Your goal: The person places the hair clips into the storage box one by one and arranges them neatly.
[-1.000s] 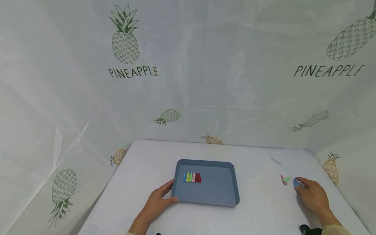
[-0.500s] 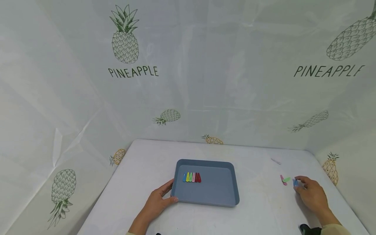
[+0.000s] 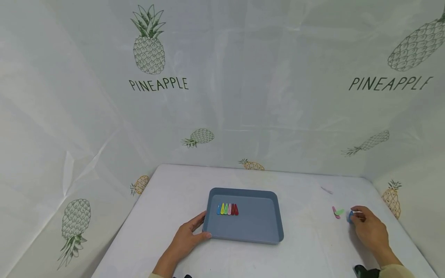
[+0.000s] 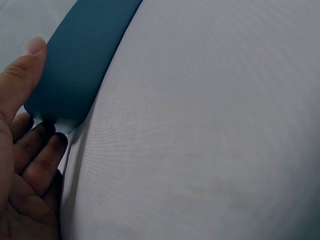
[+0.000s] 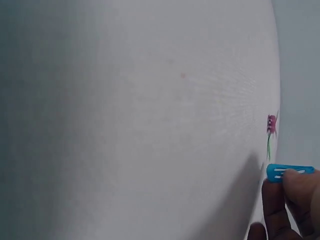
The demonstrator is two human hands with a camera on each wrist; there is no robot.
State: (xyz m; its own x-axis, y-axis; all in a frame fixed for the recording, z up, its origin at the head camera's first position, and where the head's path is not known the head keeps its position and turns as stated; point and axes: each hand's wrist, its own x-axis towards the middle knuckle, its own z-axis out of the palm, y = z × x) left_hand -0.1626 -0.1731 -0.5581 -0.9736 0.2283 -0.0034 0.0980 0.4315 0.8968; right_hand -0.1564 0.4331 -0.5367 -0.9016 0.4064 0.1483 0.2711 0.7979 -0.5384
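Note:
In the head view, my left hand (image 3: 185,240) rests at the near left corner of a blue-grey tray (image 3: 250,231). Its thumb touches the near rim, and the other fingers lie loosely by the left side, as the left wrist view also shows. A row of snap hair clips (image 3: 227,209) in blue, yellow, green, pink and red lies in the tray's left part. Over at the right, my right hand (image 3: 372,231) pinches a blue snap hair clip (image 5: 287,172) between thumb and fingertips, close above the table.
Just left of the right hand, a pink hair clip (image 3: 335,213) and a green hair clip (image 3: 339,212) lie touching on the white table (image 3: 306,239). Farther back is a thin pale clip-like piece (image 3: 326,190). A pineapple-print sheet (image 3: 257,96) surrounds the table.
My right fingertips have drawn together on the blue hair clip, which has shifted slightly right and turned. The left hand and the tray have stayed in place.

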